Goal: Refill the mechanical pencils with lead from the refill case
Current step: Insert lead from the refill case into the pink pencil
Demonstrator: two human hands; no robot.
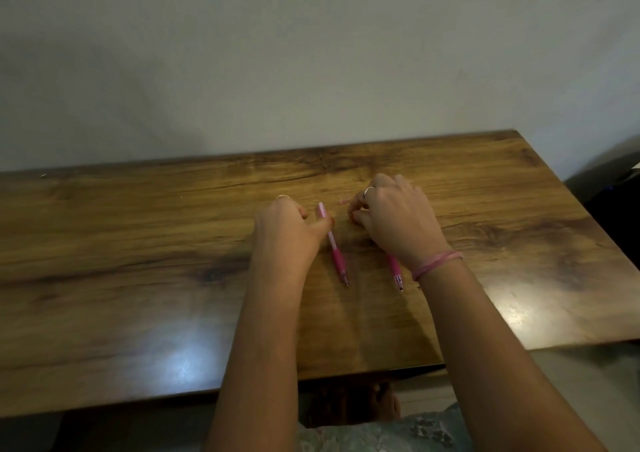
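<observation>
Gripping one pink mechanical pencil (331, 240) with the left hand (285, 233), thumb laid across the barrel near its middle, the other fingers curled out of sight behind the knuckles. Curled too, the right hand (398, 219), fingertips drawn together toward the thumb over something small and pinkish that cannot be made out, so cannot tell whether anything is pinched there. Lying flat on the wooden table (138, 243), the held pencil: slim and straight, pale translucent upper barrel, deeper pink rubbery grip section, thin metal tip pointing toward the near edge. Just beside it, to the right, a second pink mechanical pencil (396, 271), mostly hidden under the right wrist, only its grip section and metal tip showing, roughly parallel with the first. Two pencils counted in all. Beyond the hands, a small blurred pink piece (344, 202) on the tabletop, too smeared to name. No refill case plainly visible. Glossy laminate on the table, dark brown grain with knots and two bright glare patches. Around the right wrist, two thin pink bands (437, 264); on each hand one slim metal ring. Behind, a plain matte wall (311, 53).
</observation>
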